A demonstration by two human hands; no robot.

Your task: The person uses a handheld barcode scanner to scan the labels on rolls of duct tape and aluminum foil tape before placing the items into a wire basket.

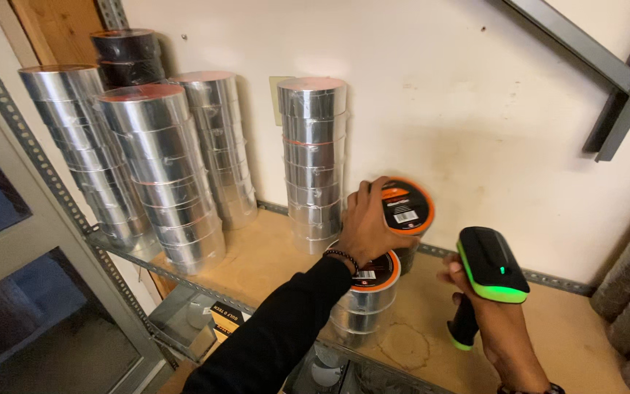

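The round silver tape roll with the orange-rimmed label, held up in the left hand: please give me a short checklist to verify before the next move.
1. Left hand grips the round silver tape roll with the orange-rimmed label: ok.
2. Label side faces the camera: ok.
3. Fingers cover part of the label: not ok.
4. Right hand holds the black and green handheld scanner: ok.
5. Scanner window aimed at the label: cannot tell.
6. Short stack of silver rolls below stands upright on the wooden shelf: ok.

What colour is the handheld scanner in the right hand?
The scanner is black with bright green trim, held in the right hand; the head view shows it clearly.
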